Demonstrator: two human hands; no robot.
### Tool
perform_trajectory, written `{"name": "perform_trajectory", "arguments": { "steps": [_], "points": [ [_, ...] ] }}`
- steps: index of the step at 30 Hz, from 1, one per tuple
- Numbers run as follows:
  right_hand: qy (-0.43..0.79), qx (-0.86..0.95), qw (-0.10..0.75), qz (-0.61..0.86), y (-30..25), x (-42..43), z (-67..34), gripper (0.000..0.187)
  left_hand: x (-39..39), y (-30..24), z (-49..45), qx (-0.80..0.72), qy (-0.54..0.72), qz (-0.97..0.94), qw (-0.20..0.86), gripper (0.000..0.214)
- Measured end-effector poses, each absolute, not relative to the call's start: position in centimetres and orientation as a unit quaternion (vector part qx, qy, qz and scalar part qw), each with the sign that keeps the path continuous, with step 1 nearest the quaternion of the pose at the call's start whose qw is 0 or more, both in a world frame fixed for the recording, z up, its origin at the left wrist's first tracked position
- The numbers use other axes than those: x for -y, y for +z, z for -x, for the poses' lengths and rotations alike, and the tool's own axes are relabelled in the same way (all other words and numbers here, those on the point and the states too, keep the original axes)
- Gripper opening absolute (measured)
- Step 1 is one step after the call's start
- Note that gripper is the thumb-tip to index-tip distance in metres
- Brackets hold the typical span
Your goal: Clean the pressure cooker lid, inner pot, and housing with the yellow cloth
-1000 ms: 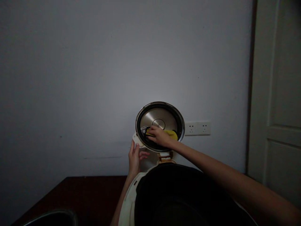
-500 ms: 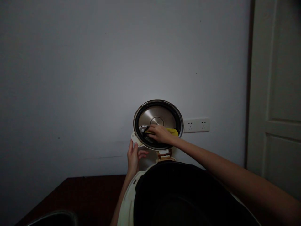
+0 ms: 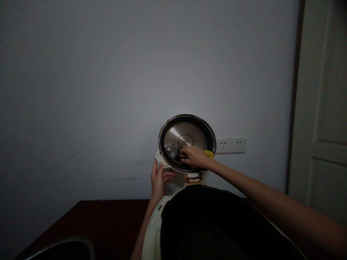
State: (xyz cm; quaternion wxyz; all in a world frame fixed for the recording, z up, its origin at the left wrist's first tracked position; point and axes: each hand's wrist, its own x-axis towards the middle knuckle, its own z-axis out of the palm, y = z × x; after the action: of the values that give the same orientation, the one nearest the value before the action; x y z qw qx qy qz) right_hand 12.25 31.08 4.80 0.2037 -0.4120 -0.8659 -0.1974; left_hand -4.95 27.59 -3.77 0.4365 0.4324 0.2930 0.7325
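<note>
Your left hand [image 3: 158,180] pinches the white tab [image 3: 162,159] at the lower-left edge of the lid [image 3: 187,139], thumb on the near face, the other fingers loosely curled and free below the rim. Your right hand [image 3: 193,157] is closed around a yellow cloth [image 3: 209,154], with one part showing beyond the back of the hand and a thin bit at the fingertips; the rest is hidden by the hand. Cloth position: against the lower part of the lid's inner face, just right of a small round fitting [image 3: 172,151]. Lid stands raised, brushed-metal inner plate facing you, dark ring around it. Below it, a brown-stained hinge [image 3: 193,178] at the back of the white cooker [image 3: 151,236]; the cooker's wide, dark cavity opens toward you, your right forearm crossing above its right side. Surroundings: dark reddish tabletop [image 3: 116,216] to the left, bearing a dark-rimmed object [image 3: 72,242] cut by the lower frame edge, identity unclear. Double socket [image 3: 231,145] on the wall [image 3: 108,90], just right of the lid; pale panelled door [image 3: 333,108] at far right. Lighting dim.
</note>
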Motion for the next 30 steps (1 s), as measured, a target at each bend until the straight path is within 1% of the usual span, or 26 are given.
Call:
{"name": "perform_trajectory", "arguments": {
  "steps": [5,12,15,17,19,21,24,28,30],
  "points": [
    [-0.203,0.879,0.181,0.392,4.6,-30.0,-11.5,0.018,-27.6,-3.7,4.9,-0.298,0.735,-0.423,0.439,0.068],
    [-0.168,0.873,0.255,0.382,3.4,-30.1,-11.6,0.021,-27.4,-3.4,4.9,-0.303,0.736,-0.425,0.432,0.068],
    [-0.156,0.883,0.255,0.363,2.9,-29.8,-13.0,0.021,-27.4,-3.4,5.0,-0.307,0.735,-0.429,0.426,0.066],
    [-0.169,0.893,0.249,0.336,3.0,-29.2,-14.0,0.021,-27.5,-3.5,5.0,-0.308,0.734,-0.432,0.423,0.067],
    [-0.187,0.898,0.262,0.301,3.5,-28.7,-15.1,0.021,-27.6,-3.7,5.2,-0.309,0.733,-0.435,0.423,0.067],
    [-0.193,0.892,0.302,0.274,4.6,-28.3,-16.3,0.022,-27.8,-3.9,5.3,-0.309,0.731,-0.437,0.423,0.067],
    [-0.189,0.860,0.393,0.265,6.7,-28.5,-18.3,0.021,-28.0,-4.0,5.5,-0.306,0.731,-0.438,0.425,0.067],
    [-0.179,0.776,0.530,0.293,8.7,-28.9,-20.4,0.016,-27.7,-3.7,5.7,-0.284,0.727,-0.443,0.441,0.067],
    [-0.164,0.740,0.570,0.316,9.0,-28.9,-20.9,0.014,-27.3,-3.5,5.9,-0.270,0.718,-0.450,0.457,0.067]
  ]
}}
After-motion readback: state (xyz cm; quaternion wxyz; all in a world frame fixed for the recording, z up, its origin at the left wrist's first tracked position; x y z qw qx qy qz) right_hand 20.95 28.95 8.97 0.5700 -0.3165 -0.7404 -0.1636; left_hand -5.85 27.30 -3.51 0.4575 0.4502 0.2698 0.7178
